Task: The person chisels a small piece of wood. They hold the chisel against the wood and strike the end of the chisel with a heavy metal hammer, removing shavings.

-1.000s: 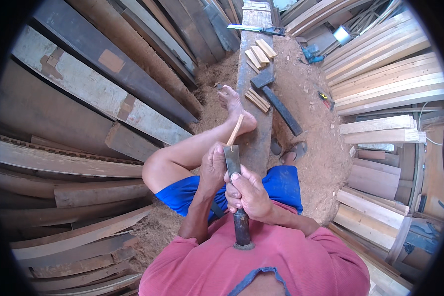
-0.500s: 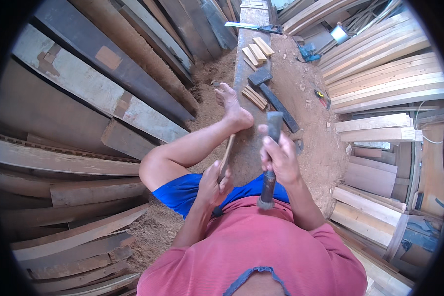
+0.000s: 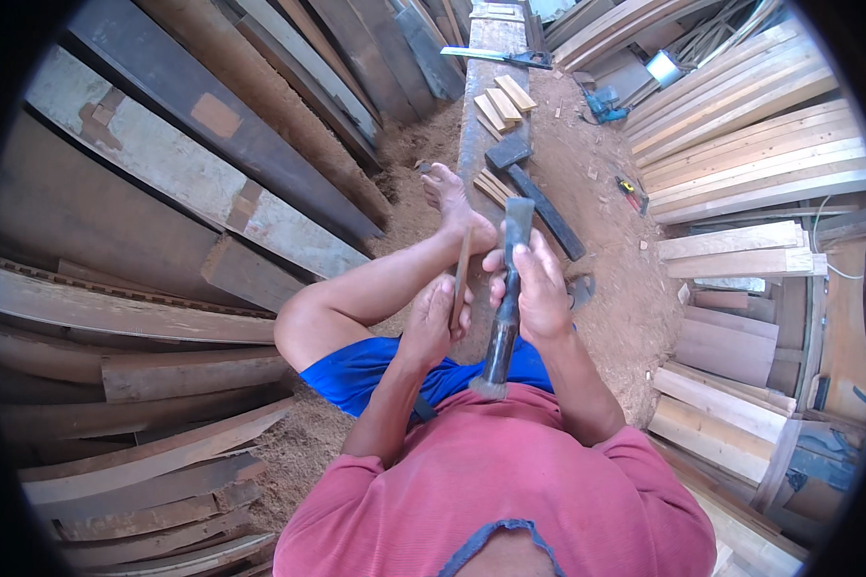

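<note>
A long, narrow counter (image 3: 498, 37) is set across a floor (image 3: 601, 337) strewn with sawdust and shavings. Across its far part a handsaw (image 3: 496, 56) is laid, and nearer, pale wooden blocks (image 3: 502, 104) are grouped on its surface. The head of a dark mallet (image 3: 547, 212) is rested on the counter beside a few narrow wooden pieces (image 3: 492, 188), while its handle is slanted out past the right edge. A bare foot (image 3: 460, 213) is placed near the left edge.

The hands are held apart, in front of the lap. A thin wooden strip (image 3: 464, 264) is clasped in the left hand (image 3: 433, 315), pointed away from the body. A chisel (image 3: 506, 298) is gripped in the right hand (image 3: 543, 300), just beside the strip, its blade directed away.

The left side of the room is filled with dark, weathered boards (image 3: 289, 223); on the right, pale planks (image 3: 760, 159) are stacked. A blue power tool (image 3: 603, 104) and a small yellow-and-red tool (image 3: 632, 192) are left on the floor near the stacks.
</note>
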A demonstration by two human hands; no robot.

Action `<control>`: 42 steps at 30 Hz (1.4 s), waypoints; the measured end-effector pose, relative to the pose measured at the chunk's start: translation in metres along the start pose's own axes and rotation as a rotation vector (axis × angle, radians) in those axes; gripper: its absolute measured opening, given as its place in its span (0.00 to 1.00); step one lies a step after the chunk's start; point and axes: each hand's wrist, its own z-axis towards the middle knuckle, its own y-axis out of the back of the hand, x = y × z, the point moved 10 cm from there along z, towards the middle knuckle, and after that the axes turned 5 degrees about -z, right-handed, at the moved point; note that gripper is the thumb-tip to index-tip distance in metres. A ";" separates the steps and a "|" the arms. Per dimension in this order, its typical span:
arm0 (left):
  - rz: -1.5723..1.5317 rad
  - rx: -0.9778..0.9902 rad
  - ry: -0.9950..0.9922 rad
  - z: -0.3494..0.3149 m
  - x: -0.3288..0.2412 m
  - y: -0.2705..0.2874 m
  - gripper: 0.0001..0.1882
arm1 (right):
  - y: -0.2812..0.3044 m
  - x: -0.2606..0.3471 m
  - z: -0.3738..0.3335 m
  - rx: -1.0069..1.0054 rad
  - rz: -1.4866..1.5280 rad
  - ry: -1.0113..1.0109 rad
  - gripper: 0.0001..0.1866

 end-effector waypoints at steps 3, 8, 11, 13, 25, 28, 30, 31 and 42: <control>-0.206 -0.020 -0.001 0.026 0.006 0.014 0.20 | -0.020 -0.027 -0.019 0.105 0.214 -0.201 0.13; -0.002 -0.054 -0.102 0.042 -0.027 0.018 0.21 | -0.081 -0.048 -0.069 0.263 0.313 -0.479 0.10; 0.205 -0.050 -0.240 0.026 -0.041 0.025 0.21 | -0.085 -0.044 -0.080 0.319 0.311 -0.483 0.10; 0.309 -0.051 -0.306 0.015 -0.046 0.024 0.21 | -0.085 -0.041 -0.084 0.328 0.291 -0.467 0.10; 0.774 0.126 -0.430 -0.063 -0.028 0.001 0.17 | -0.035 -0.007 -0.086 0.157 0.279 -0.254 0.11; 0.653 0.026 -0.184 -0.091 0.021 0.037 0.19 | 0.009 0.059 -0.075 0.033 0.255 -0.062 0.10; 0.241 -0.014 0.105 -0.083 0.045 0.047 0.21 | 0.022 0.047 -0.059 0.008 0.040 -0.041 0.11; 0.283 0.058 0.008 -0.071 0.028 0.032 0.24 | 0.018 0.037 -0.047 0.037 -0.085 -0.061 0.13; -0.214 0.210 0.128 -0.022 0.026 -0.016 0.23 | 0.003 -0.006 0.000 0.191 -0.344 -0.055 0.11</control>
